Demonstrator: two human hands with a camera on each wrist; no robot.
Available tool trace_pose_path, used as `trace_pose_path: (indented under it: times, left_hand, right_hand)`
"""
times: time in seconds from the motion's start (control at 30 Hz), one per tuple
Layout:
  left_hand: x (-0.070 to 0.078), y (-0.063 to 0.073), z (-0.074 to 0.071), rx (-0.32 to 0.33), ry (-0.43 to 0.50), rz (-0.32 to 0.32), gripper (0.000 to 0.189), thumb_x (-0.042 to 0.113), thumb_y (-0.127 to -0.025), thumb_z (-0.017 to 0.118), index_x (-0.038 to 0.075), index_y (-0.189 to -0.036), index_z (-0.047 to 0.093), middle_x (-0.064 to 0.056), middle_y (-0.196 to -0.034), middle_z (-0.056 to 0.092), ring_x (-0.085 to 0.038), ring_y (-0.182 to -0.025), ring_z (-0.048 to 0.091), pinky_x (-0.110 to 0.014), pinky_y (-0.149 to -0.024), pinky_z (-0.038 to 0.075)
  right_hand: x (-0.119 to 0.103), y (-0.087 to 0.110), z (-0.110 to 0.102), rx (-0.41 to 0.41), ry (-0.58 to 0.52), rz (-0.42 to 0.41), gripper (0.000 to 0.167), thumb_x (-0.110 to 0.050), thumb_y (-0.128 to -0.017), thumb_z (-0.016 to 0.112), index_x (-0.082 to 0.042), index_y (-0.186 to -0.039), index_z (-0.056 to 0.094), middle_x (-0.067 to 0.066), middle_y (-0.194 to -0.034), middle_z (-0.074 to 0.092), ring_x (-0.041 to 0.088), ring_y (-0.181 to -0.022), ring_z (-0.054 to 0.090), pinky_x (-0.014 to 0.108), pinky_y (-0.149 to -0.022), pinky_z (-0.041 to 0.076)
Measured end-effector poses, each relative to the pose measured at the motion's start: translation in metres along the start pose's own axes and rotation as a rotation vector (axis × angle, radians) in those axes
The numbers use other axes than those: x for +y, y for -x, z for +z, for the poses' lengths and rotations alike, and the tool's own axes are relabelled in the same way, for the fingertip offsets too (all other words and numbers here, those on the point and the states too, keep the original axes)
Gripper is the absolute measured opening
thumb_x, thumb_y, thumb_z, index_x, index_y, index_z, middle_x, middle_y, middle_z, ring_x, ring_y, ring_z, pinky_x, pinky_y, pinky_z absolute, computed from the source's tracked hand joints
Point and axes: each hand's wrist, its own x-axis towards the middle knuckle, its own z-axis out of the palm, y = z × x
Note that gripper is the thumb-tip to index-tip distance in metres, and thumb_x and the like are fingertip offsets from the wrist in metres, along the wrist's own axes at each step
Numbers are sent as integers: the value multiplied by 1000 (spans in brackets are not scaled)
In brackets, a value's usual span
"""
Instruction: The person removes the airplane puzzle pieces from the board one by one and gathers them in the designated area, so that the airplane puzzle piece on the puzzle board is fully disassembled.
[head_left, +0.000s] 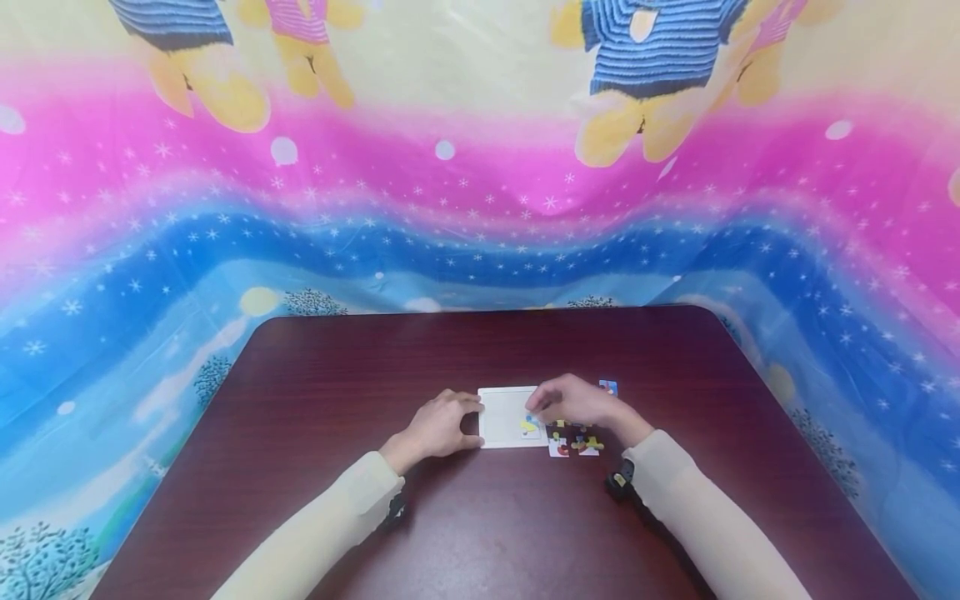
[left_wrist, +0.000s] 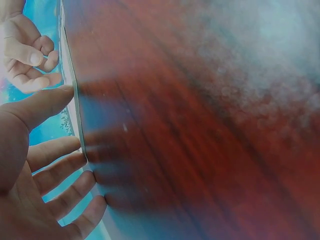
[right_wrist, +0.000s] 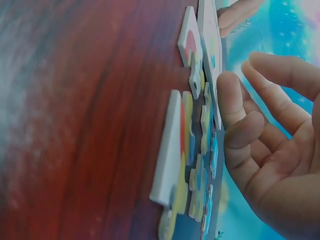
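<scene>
A pale rectangular puzzle tray (head_left: 497,421) lies on the table, with a puzzle piece showing yellow and blue (head_left: 529,427) inside its right part. My left hand (head_left: 442,423) touches the tray's left edge with thumb and fingertips. The left wrist view shows those fingers (left_wrist: 64,150) spread along the thin edge. Over the tray's right side hovers my right hand (head_left: 573,400), close to that piece, its fingers loosely bent. In the right wrist view nothing shows between the right fingers (right_wrist: 230,97), though contact with the tray is hard to tell.
Several loose puzzle pieces (head_left: 588,446) lie right of the tray, partly beneath my right hand and forearm. Another piece (head_left: 609,387) sits farther back. The dark red table (head_left: 360,358) meets a patterned cloth (head_left: 450,208) at its far edge.
</scene>
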Motion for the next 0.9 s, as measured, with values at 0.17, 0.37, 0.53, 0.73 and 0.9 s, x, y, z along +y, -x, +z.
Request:
trace_pose_path:
  times: [0.17,0.37,0.53,0.73,0.9]
  left_hand:
    - [-1,0,1,1,-2,-1,55,41,-80,81,15,-127,69,-2,-139,63,-26,-124,58,-44,-95,54]
    - [-1,0,2,-4,1,-3,55,41,-80,81,16,-127,69,-1,-139,63,-26,-125,58,-44,-96,54]
    - [0,0,1,-7,-4,-1,55,41,-80,81,16,-127,69,-1,-139,63,-26,-125,58,-44,-96,54]
    - [0,0,1,-3,4,-3,55,41,-80,81,16,-127,69,-2,-139,63,-26,-124,58,-44,-95,54]
    - [0,0,-1,-4,5,2,55,40,-80,81,15,-127,69,-2,-139,63,-26,-124,58,-44,-96,54]
  right_hand:
    - [-1,-1,3,-14,-2,16,21,-14,-87,74,-19,-107,75,-2,-102,73,16,-91,64,34,-69,55]
    - [-3,-3,5,-29,9,24,23,-11,-86,73,-21,-107,75,-5,-104,72,15,-94,64,32,-74,56]
    - [-4,-3,6,-41,38,-14,24,-8,-86,73,-21,-106,75,-5,-102,73,15,-95,64,33,-78,56]
    - [-6,-3,8,-38,13,-24,23,-7,-85,73,-18,-106,74,-3,-101,74,14,-93,65,32,-78,56]
    - [-5,-5,8,-31,-24,-16,23,-6,-85,72,-16,-106,74,0,-101,74,15,-92,65,31,-78,57]
